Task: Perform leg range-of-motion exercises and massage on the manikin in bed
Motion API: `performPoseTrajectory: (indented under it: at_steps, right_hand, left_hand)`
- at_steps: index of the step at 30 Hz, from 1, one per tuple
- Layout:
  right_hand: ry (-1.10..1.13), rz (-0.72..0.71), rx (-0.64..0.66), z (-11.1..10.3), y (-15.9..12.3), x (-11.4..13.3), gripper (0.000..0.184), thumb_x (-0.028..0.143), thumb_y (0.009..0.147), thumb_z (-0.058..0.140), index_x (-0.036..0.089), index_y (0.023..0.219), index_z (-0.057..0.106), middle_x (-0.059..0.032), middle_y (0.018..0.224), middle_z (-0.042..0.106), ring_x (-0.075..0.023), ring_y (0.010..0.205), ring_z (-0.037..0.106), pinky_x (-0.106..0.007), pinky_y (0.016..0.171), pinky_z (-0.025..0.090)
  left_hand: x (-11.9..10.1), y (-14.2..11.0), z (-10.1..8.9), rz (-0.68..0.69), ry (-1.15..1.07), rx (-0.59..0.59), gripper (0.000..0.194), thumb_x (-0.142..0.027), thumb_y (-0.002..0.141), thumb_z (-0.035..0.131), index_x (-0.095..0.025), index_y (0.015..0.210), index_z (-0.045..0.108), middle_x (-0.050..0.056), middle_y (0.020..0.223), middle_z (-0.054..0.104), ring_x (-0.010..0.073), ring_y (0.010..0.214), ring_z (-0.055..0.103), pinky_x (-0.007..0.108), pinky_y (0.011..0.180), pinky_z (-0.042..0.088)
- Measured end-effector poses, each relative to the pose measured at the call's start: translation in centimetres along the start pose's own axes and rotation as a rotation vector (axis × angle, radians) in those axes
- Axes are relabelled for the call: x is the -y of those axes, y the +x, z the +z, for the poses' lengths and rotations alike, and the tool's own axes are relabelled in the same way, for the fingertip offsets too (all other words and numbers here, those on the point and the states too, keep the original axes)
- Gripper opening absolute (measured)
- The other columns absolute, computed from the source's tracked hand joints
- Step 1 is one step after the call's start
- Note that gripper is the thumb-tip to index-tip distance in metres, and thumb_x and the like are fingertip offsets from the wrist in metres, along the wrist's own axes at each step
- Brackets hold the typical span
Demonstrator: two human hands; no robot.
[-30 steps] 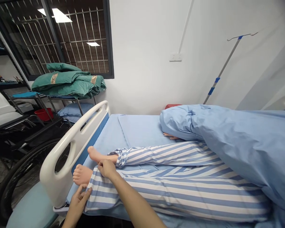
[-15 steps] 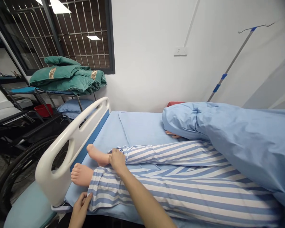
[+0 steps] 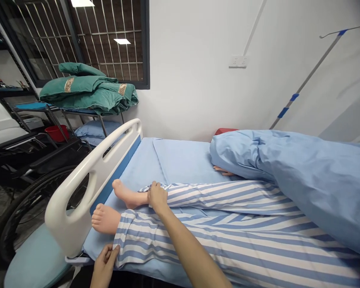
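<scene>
Blue-and-white striped trousers (image 3: 228,236) cover two legs stretched out on the bed, with smooth, manikin-like bare feet. My right hand (image 3: 158,197) reaches across and wraps round the cuff of the far leg, just above the ankle of the far foot (image 3: 127,196). Its fingers are bent over the bunched cloth. Beside the near foot (image 3: 106,219), my left hand (image 3: 106,260) pinches the lower edge of the near trouser cuff between thumb and fingers. The near cuff lies at the ankle.
A blue quilt (image 3: 273,160) covers the upper body, with fingertips (image 3: 223,171) showing under it. The white footboard (image 3: 58,212) stands beyond the feet. Left of it are a wheelchair (image 3: 33,168) and folded green bedding (image 3: 87,90). An IV pole (image 3: 309,76) rises at right.
My right hand has slid the far cuff slightly up the leg, baring more of the ankle. My left hand stays at the near cuff. The view has shifted a little.
</scene>
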State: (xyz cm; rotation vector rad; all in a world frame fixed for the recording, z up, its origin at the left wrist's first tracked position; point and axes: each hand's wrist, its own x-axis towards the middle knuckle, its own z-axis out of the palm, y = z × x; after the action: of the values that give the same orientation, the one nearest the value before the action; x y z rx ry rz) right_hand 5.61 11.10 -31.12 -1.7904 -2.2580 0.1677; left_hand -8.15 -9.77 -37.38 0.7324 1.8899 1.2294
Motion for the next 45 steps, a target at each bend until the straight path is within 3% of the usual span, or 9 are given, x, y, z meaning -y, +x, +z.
performPoseTrajectory:
  at_steps: [4,7,10,15,21,24,29,41,45]
  right_hand:
    - [0.012,-0.031,0.077,0.1,0.3,-0.6,0.025,0.016,0.086,0.039,0.017,0.103,0.058,-0.0138,0.094,0.064,-0.0214,0.085,0.062,-0.03,0.069,0.042]
    - [0.136,-0.023,0.1,-0.3,0.8,0.2,0.022,0.025,0.084,0.045,0.02,0.094,0.063,-0.0105,0.091,0.067,-0.0204,0.083,0.062,-0.028,0.067,0.041]
    - [0.364,-0.054,0.123,-1.3,1.7,1.4,0.017,0.031,0.078,0.053,0.022,0.082,0.067,-0.0056,0.083,0.068,-0.0176,0.077,0.061,-0.025,0.063,0.039]
    - [0.879,-0.274,0.221,-3.0,3.4,2.6,0.014,0.029,0.072,0.058,0.017,0.069,0.064,0.0011,0.061,0.062,-0.0105,0.059,0.055,-0.02,0.056,0.038]
    - [1.204,-0.27,0.33,-2.7,4.2,2.4,0.013,0.026,0.068,0.06,0.014,0.063,0.059,0.0037,0.051,0.055,-0.0083,0.048,0.047,-0.02,0.049,0.036]
    - [1.206,-0.217,0.301,-1.9,4.5,2.2,0.013,0.027,0.067,0.061,0.014,0.064,0.06,0.0036,0.051,0.055,-0.008,0.047,0.046,-0.02,0.047,0.035]
    - [1.155,-0.172,0.232,-1.2,5.6,2.7,0.014,0.029,0.068,0.06,0.015,0.065,0.061,0.0035,0.052,0.055,-0.0085,0.049,0.046,-0.02,0.049,0.035]
    - [0.867,-0.167,0.153,-0.6,6.4,4.9,0.01,0.026,0.072,0.058,0.019,0.068,0.064,0.0028,0.057,0.06,-0.0098,0.056,0.053,-0.02,0.056,0.037]
    - [0.791,-0.136,0.218,0.8,5.6,4.8,0.011,0.024,0.073,0.056,0.02,0.076,0.066,0.0007,0.064,0.066,-0.011,0.061,0.058,-0.02,0.06,0.039]
  left_hand:
    - [-1.2,-1.1,-0.9,0.003,0.247,-0.268,0.04,-0.051,0.059,0.059,-0.023,0.087,0.064,0.005,0.085,0.068,0.0267,0.084,0.061,0.036,0.076,0.047]
    - [-3.1,-2.0,-0.4,0.196,0.287,-0.391,0.034,-0.047,0.066,0.053,-0.022,0.086,0.063,0.007,0.09,0.067,0.026,0.085,0.06,0.039,0.08,0.046]
    - [-5.3,-1.2,1.9,0.435,0.185,-0.229,0.031,-0.042,0.07,0.054,-0.02,0.09,0.063,0.008,0.097,0.066,0.0234,0.092,0.06,0.037,0.087,0.046]
    - [-7.9,4.6,7.3,0.384,-0.161,0.078,0.064,-0.03,0.071,0.056,-0.019,0.129,0.034,0.014,0.131,0.046,0.0224,0.116,0.049,0.037,0.092,0.044]
    - [-9.0,8.7,9.1,0.405,-0.046,0.285,0.031,-0.034,0.071,0.053,-0.015,0.095,0.053,0.006,0.09,0.064,0.0193,0.085,0.06,0.034,0.079,0.046]
    - [-9.4,8.9,8.2,0.403,0.19,0.203,0.027,-0.041,0.076,0.046,-0.016,0.078,0.055,0.001,0.069,0.06,0.0179,0.071,0.057,0.031,0.069,0.043]
    - [-11.2,8.5,6.5,0.36,0.38,0.138,0.032,-0.046,0.08,0.037,-0.019,0.084,0.053,0.0,0.068,0.059,0.0181,0.071,0.057,0.028,0.066,0.041]
    - [-13.6,8.0,5.8,0.203,0.942,0.045,0.048,-0.052,0.081,0.03,-0.018,0.111,0.048,0.017,0.099,0.064,0.0331,0.091,0.061,0.04,0.069,0.043]
    - [-13.5,7.1,6.4,0.444,1.007,-0.196,0.051,-0.041,0.082,0.036,-0.013,0.124,0.04,0.019,0.11,0.059,0.0318,0.095,0.059,0.041,0.071,0.044]
